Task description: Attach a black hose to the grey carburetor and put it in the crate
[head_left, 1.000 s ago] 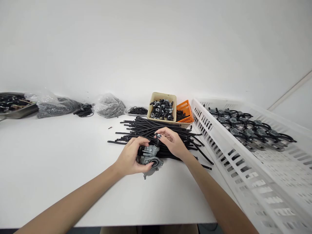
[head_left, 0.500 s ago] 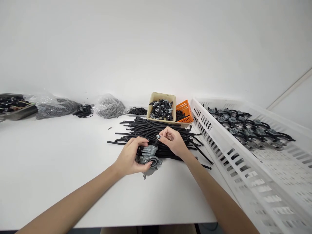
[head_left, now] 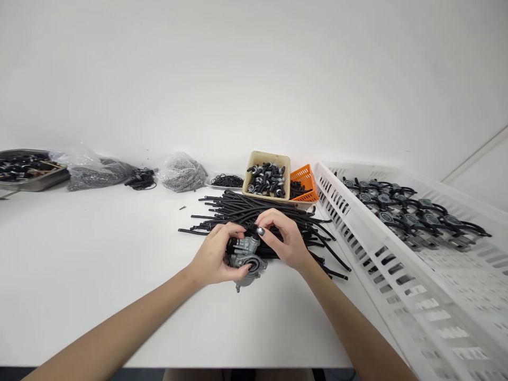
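Observation:
A silver-grey metal carburetor (head_left: 246, 246) is gripped in my left hand (head_left: 214, 256), thumb across its round opening and fingers around its left side. My right hand (head_left: 284, 239) is at its top, thumb and forefinger pinched on a small black part (head_left: 254, 229) at the upper end. The fingers and the dark background hide most of that part. Behind and beneath my hands lies a loose pile of black rubber hoses (head_left: 234, 207), fanned out across the white table (head_left: 119, 275).
A cream bin (head_left: 246, 172) of black and silver parts stands behind the hoses, beside an orange basket (head_left: 311, 182). Along the right runs a white perforated crate (head_left: 381, 264) holding several carburetors (head_left: 387, 218). Plastic bags (head_left: 181, 172) and a metal tray (head_left: 39, 182) line the back left.
My right hand's fingers have closed in lower over the carburetor's upper end, covering more of the black part. My left hand keeps its hold. The whole view has shifted slightly.

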Demonstrator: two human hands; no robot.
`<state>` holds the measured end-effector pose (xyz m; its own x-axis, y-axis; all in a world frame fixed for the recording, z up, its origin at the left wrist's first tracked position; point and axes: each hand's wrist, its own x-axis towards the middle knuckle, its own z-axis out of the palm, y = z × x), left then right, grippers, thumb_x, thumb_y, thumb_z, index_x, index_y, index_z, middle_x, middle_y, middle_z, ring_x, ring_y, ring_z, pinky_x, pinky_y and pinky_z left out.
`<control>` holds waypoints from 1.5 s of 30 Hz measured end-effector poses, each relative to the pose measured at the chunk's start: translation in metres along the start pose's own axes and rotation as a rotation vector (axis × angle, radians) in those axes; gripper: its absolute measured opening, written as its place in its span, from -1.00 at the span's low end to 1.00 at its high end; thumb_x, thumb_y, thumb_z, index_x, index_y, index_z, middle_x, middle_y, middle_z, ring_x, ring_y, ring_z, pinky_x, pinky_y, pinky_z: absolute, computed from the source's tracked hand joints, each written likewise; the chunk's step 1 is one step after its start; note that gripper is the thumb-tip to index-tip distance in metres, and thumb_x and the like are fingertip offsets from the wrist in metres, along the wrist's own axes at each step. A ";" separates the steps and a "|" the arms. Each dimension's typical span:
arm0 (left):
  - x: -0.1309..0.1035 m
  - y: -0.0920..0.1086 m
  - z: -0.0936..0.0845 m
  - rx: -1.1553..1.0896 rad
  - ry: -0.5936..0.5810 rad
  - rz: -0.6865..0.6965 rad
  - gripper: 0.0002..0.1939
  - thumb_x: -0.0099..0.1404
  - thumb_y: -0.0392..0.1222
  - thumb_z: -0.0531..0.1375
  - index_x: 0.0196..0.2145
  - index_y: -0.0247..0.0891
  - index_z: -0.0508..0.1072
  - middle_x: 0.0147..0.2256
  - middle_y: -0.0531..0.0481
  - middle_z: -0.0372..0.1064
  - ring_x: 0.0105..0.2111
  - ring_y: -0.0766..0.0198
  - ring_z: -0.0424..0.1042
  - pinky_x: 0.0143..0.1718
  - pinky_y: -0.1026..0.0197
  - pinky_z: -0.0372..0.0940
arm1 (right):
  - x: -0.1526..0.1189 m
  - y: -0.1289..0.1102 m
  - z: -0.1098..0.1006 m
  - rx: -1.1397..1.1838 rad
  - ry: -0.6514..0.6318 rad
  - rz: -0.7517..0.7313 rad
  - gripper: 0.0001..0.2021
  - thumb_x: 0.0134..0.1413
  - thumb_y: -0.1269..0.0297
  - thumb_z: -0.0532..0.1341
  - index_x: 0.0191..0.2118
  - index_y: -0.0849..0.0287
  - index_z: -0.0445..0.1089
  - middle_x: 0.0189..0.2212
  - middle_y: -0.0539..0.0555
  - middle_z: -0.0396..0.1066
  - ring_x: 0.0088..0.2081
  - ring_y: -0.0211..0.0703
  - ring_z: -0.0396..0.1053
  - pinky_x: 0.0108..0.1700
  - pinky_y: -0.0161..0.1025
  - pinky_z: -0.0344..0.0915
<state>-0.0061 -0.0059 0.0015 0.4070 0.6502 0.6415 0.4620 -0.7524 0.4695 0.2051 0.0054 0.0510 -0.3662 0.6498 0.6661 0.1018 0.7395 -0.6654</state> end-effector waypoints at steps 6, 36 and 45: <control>-0.002 -0.002 0.002 -0.023 0.009 -0.011 -0.40 0.06 -0.09 0.33 0.03 -0.13 0.22 -0.18 -0.05 0.35 -0.19 0.09 0.40 -0.13 0.02 0.37 | -0.001 0.005 0.002 -0.019 0.007 -0.009 -0.90 0.18 0.40 0.16 -0.29 0.10 0.42 -0.30 0.09 0.40 -0.24 -0.12 0.36 -0.26 -0.18 0.30; -0.002 -0.003 0.002 -0.021 0.005 -0.011 -0.38 0.05 -0.09 0.33 0.04 -0.12 0.21 -0.17 -0.07 0.36 -0.18 0.08 0.42 -0.13 -0.02 0.41 | -0.002 0.020 -0.019 -0.192 -0.065 0.030 -0.86 0.02 0.48 0.14 -0.28 0.10 0.29 -0.11 0.14 0.39 -0.06 -0.03 0.33 -0.11 -0.13 0.26; -0.001 -0.001 0.001 -0.017 -0.013 -0.019 -0.38 0.05 -0.07 0.33 0.03 -0.13 0.21 -0.16 -0.08 0.35 -0.16 0.07 0.42 -0.11 -0.02 0.41 | -0.001 0.007 -0.015 -0.110 -0.045 -0.039 -0.87 0.08 0.38 0.21 -0.40 0.09 0.22 -0.22 0.12 0.38 -0.17 -0.05 0.35 -0.08 -0.07 0.29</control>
<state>-0.0067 -0.0054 -0.0002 0.4082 0.6658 0.6246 0.4563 -0.7414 0.4920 0.2199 0.0122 0.0505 -0.4130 0.6135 0.6731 0.1868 0.7804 -0.5967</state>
